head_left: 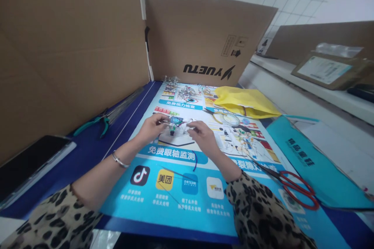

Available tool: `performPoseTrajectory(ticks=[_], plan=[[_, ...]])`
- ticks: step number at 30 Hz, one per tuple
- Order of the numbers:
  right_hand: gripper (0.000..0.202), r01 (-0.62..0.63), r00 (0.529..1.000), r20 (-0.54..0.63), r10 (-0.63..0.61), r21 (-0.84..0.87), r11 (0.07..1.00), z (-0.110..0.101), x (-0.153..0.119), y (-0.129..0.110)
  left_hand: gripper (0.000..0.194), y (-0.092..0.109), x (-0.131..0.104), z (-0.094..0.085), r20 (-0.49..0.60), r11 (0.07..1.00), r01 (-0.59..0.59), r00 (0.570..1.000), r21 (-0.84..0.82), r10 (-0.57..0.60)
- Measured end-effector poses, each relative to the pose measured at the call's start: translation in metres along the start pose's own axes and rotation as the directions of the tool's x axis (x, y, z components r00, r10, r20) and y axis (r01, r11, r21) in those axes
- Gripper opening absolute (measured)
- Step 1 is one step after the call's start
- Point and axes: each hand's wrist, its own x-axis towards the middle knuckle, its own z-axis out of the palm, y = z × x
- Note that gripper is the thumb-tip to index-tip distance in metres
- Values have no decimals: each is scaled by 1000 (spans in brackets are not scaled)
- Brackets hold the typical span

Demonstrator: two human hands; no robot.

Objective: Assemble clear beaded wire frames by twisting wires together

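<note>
My left hand (151, 128) and my right hand (202, 135) are raised over the middle of the printed sheet, fingers pinched. Between them is a small wire piece (181, 126) with clear, shiny parts, too small and blurred to make out fully. Both hands grip it, one at each end. Below it, a short dark purple strand (195, 161) and some thin straight wires (172, 175) lie on the sheet. Tangled wire pieces with shiny bits (188, 92) are heaped at the back. Red-handled scissors (296, 190) lie to the right of my right forearm.
Teal-handled pliers (97, 122) and a bundle of thin wires (127, 103) lie at left, beyond a dark flat device (35, 165). Cardboard panels (204, 35) wall the back and left. A yellow bag (248, 100), a wire coil (226, 118) and a teal bag (309, 155) lie at right.
</note>
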Motion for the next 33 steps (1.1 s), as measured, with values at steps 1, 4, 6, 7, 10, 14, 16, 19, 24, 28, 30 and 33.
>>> performPoseTrajectory(ticks=[1, 4, 6, 7, 10, 14, 16, 19, 24, 28, 30, 33], plan=[[20, -161, 986, -6, 166, 208, 965, -2, 2, 0, 6, 2, -1, 0, 13, 971, -195, 981, 137, 195], [32, -490, 852, 188, 489, 617, 616, -12, 6, -3, 17, 9, -5, -2, 261, 646, -648, 758, 404, 597], [35, -560, 796, 288, 533, 684, 466, -17, 6, -4, 18, 13, -7, -4, 410, 446, -777, 619, 445, 670], [35, -571, 785, 307, 537, 695, 437, -19, 6, -4, 17, 14, -8, -5, 445, 385, -806, 576, 449, 686], [35, -577, 786, 334, 521, 700, 422, -20, 6, -2, 14, 13, -9, -5, 459, 335, -828, 536, 450, 709], [34, -575, 794, 317, 518, 668, 472, -19, 5, 3, 18, 9, -10, -1, 379, 545, -742, 669, 391, 639], [32, -556, 815, 268, 514, 614, 561, -19, 5, 5, 13, 8, -9, 3, 267, 805, -533, 841, 260, 470], [22, -401, 915, 130, 381, 388, 830, -17, 4, 6, 12, 6, -8, 9, 186, 976, 101, 980, -191, -65], [20, 341, 933, 255, -256, -385, 858, -8, -1, 3, 20, 2, -5, 7, 350, 551, 618, 780, -560, -519], [36, 527, 848, 438, -298, -650, 548, -3, -9, -1, 19, 0, -5, 5, 336, 520, 626, 767, -581, -546], [37, 532, 846, 444, -295, -665, 525, -1, -10, -2, 21, 1, -5, 6, 334, 521, 622, 769, -584, -545], [31, 435, 896, 352, -272, -567, 699, 1, -8, 0, 22, 4, -5, 6, 309, 600, 567, 819, -565, -483]])
